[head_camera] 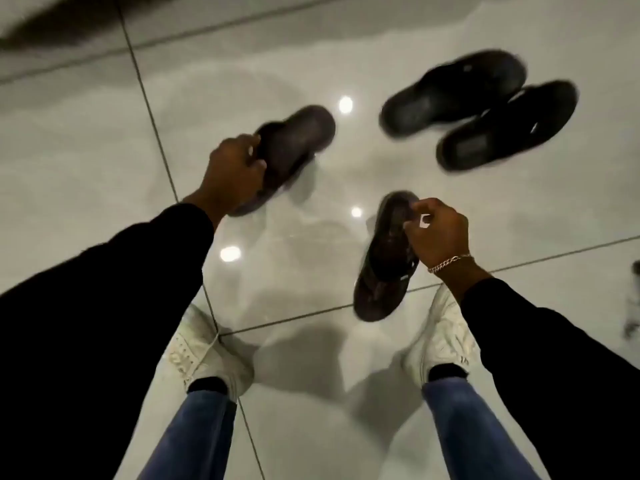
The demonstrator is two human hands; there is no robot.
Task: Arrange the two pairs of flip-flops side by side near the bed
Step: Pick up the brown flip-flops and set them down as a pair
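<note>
Each hand grips one brown flip-flop above the tiled floor (104,140): left hand (233,169) closed on the left flip-flop (294,147), right hand (438,232) on the right flip-flop (384,261), while the black pair (485,109) (side by side, long axes slanting up-right) lies nearer the right hand.

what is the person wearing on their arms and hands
Both arms are in long black sleeves that end at the wrists. The right hand has a chain-link bracelet in a pale metallic tone around the wrist. The left hand shows no jewellery in this view. Neither hand wears a glove.
</note>
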